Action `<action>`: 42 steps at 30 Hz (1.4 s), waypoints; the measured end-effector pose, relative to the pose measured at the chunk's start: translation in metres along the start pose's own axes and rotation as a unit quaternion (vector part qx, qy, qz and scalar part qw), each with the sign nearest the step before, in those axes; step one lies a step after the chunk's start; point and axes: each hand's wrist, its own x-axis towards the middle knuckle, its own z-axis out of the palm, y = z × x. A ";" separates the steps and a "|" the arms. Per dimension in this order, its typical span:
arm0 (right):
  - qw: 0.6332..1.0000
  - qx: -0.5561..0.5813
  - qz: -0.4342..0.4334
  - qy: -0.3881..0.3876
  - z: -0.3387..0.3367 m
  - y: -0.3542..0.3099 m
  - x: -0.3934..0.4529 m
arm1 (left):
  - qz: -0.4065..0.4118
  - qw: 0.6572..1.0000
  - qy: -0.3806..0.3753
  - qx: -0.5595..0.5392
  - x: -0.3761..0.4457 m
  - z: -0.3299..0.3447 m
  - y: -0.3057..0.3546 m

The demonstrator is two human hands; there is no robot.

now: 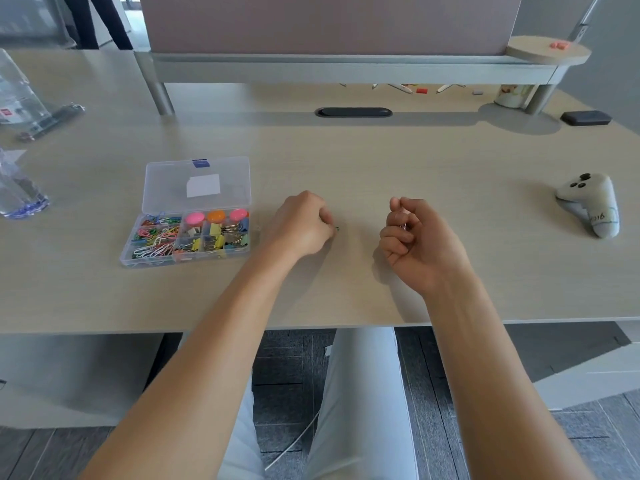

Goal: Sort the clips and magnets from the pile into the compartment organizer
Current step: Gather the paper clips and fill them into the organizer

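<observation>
Now left hand (301, 225) pinches a green clip (337, 229); right hand (412, 237) curls around small clips (403, 226).

two hands show: the left hand (300, 226) and the right hand (410, 239). one clear compartment organizer (194, 211) lies on the desk, lid open. three round magnets (216, 216) sit in it: two pink, one orange. the coloured paper clips (156, 237) and binder clips (214, 239) inside are too many and too tangled to count. one tiny green clip (337, 229) shows at the left fingertips. one white controller (594, 207) lies far right, one black block (585, 117) beyond it.
</observation>
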 end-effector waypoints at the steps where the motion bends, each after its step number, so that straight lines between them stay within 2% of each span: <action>1: 1.000 0.000 0.000 0.000 -0.001 -0.001 0.000 | -0.006 1.000 -0.013 -0.003 0.002 -0.001 0.002; 5: 1.000 0.000 0.004 0.004 -0.004 -0.001 -0.001 | -0.027 0.998 -0.060 -0.007 0.007 -0.006 0.008; 9: 1.000 -0.003 0.002 0.006 -0.004 -0.002 -0.001 | -0.014 0.995 -0.093 0.021 0.005 -0.010 0.010; 11: 1.000 -0.001 -0.001 0.008 -0.002 -0.001 -0.001 | -0.018 0.996 -0.082 -0.035 -0.001 -0.012 0.012; 12: 1.000 0.003 -0.002 0.011 0.000 0.000 -0.001 | -0.033 0.990 -0.073 -0.112 -0.006 -0.013 0.013; 13: 1.000 0.008 -0.002 0.013 0.002 0.001 -0.002 | -0.060 0.971 -0.066 -0.223 -0.011 -0.014 0.013; 15: 1.000 0.015 0.000 0.015 0.008 0.004 -0.002 | -0.112 0.878 -0.090 -0.456 -0.021 -0.020 0.009; 16: 1.000 0.016 0.001 0.016 0.011 0.006 -0.002 | -0.117 0.833 -0.102 -0.531 -0.026 -0.024 0.005; 17: 1.000 0.015 0.002 0.017 0.015 0.009 -0.002 | -0.115 0.804 -0.103 -0.574 -0.030 -0.027 0.000; 22: 1.000 -0.002 0.019 0.002 0.042 0.036 0.004 | -0.091 0.764 -0.019 -0.638 -0.048 -0.049 -0.027; 25: 0.999 -0.016 0.036 -0.017 0.067 0.058 0.009 | -0.116 0.734 0.042 -0.667 -0.057 -0.067 -0.049; 30: 0.998 -0.016 0.037 -0.042 0.118 0.103 0.016 | -0.160 0.631 0.129 -0.748 -0.072 -0.101 -0.093; 33: 0.998 0.005 0.032 -0.059 0.148 0.130 0.019 | -0.151 0.575 0.197 -0.780 -0.078 -0.119 -0.119; 35: 0.997 0.004 0.031 -0.072 0.166 0.145 0.022 | -0.139 0.548 0.234 -0.791 -0.080 -0.128 -0.136; 37: 0.997 0.001 0.030 -0.077 0.179 0.156 0.026 | -0.131 0.536 0.256 -0.794 -0.079 -0.133 -0.149; 42: 0.997 -0.029 0.015 -0.063 0.197 0.172 0.040 | -0.135 0.545 0.291 -0.774 -0.066 -0.140 -0.162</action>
